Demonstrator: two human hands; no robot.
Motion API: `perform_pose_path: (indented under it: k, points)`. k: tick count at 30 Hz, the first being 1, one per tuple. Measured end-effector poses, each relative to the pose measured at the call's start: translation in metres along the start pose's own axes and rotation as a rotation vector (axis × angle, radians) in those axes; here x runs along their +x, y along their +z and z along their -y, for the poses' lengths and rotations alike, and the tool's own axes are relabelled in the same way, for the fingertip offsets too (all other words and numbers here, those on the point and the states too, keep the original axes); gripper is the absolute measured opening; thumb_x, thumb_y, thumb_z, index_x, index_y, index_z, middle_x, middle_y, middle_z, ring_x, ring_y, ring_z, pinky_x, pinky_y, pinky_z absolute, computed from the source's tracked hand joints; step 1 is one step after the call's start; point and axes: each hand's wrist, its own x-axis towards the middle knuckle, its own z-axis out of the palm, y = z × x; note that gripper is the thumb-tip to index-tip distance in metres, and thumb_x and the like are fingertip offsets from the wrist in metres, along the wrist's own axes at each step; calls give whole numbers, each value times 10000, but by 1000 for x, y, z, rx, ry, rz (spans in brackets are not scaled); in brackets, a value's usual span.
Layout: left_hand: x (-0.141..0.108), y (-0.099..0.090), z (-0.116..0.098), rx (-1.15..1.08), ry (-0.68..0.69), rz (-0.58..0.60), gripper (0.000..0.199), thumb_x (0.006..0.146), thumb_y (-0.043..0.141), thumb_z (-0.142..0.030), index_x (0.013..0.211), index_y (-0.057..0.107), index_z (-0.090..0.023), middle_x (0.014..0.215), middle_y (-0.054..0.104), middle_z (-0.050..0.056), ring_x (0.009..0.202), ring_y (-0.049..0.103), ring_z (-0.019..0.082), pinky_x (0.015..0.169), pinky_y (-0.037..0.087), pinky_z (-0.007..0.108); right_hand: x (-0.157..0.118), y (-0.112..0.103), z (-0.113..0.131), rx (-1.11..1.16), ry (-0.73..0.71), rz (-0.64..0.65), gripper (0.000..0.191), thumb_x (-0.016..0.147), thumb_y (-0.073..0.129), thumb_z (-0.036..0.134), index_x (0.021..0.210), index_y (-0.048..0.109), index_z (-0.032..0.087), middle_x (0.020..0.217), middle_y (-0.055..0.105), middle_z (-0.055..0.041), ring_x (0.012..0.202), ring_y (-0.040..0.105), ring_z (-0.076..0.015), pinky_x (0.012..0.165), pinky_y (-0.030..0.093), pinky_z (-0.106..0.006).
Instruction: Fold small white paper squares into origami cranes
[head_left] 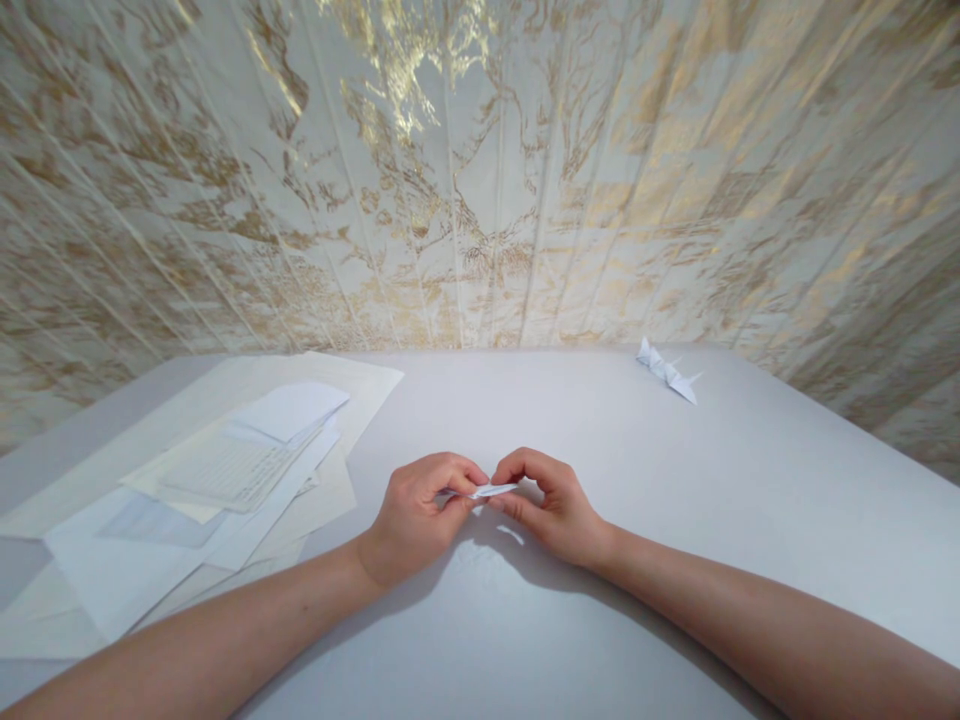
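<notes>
A small folded piece of white paper (495, 490) is held just above the white table, near the middle of the view. My left hand (426, 505) pinches its left end between thumb and fingers. The right end sits between the thumb and curled index finger of my right hand (551, 505). Both hands are close together, with their fingertips almost touching at the paper. Parts of the paper are hidden behind the fingers, so its full shape cannot be made out.
Loose papers (300, 465) lie in an overlapping pile on the table's left side, one of them with writing. Small folded white paper figures (666, 371) sit at the back right of the table (720, 480). A gold-patterned curtain (487, 200) hangs behind the far edge.
</notes>
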Motion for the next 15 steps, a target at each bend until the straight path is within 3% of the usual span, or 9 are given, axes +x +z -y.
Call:
perform_pose_path:
  k: [6,10,15]
  points:
    - [0,0,0,-53,-7,-14,150,683,605,-102,556,566,-173,685,697,18,606,630,114,578,474,206,-1,1,1,4,10,-5,170,801,587,312,743,607,153,689,628,-36,641,569,-130,607,448,-240]
    - [2,2,-3,-162,-212,36,153,666,640,-157,539,556,-161,676,690,35,612,627,129,570,468,216,-1,0,1,-12,26,-25,169,810,566,272,698,602,151,653,616,-27,611,557,-121,593,439,-232]
    - [7,-1,-7,-167,-440,219,146,674,613,-239,564,567,-154,584,614,-2,541,519,105,541,400,222,1,-4,1,-40,71,-3,164,794,538,229,647,564,160,613,577,-6,583,515,-115,570,410,-235]
